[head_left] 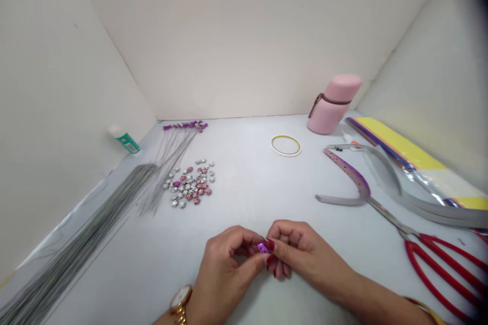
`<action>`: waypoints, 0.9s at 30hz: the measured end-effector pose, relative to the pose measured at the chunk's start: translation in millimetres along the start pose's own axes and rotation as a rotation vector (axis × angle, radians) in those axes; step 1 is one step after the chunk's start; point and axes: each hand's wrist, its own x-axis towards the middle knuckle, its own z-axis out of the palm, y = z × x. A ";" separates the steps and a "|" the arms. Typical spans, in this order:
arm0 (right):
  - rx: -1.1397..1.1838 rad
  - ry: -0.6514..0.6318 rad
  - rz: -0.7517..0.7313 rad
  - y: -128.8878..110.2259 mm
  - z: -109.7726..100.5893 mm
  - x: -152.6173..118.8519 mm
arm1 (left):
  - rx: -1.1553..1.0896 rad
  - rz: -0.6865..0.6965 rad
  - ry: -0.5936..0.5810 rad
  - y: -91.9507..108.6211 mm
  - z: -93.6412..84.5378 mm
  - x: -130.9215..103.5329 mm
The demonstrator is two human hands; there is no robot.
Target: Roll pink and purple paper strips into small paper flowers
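Note:
A small shiny purple paper star (pixel 262 248) is pinched between the fingertips of both hands, low in the middle of the view. My left hand (pixel 236 259) is closed, its thumb and forefinger on the star's left side. From the right, my right hand (pixel 295 251) presses thumb and fingers against the same star, partly covering it. Left of the hands lies a loose pile of silver, pink and purple paper stars (pixel 190 188). Farther back, purple stars (pixel 186 125) sit on the tips of thin wire stems (pixel 171 147).
A thick bundle of grey wires (pixel 95 223) runs down the left, near a green-and-white glue tube (pixel 127 142). Tape roll (pixel 285 154) and pink bottle (pixel 331 106) stand behind. Right are red-handled scissors (pixel 412 236), curled paper strips (pixel 353 177) and coloured paper packs (pixel 404 147).

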 end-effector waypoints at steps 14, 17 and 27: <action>-0.004 -0.037 0.037 0.3 0.5 -0.3 | 0.100 0.064 -0.035 0.4 -1.6 -1.6; -0.009 0.010 -0.002 0.1 2.6 -0.7 | -0.001 -0.003 -0.069 0.2 -2.7 -1.7; -0.056 -0.018 -0.010 -0.7 3.6 -1.6 | 0.293 0.128 -0.105 -0.5 0.1 -0.7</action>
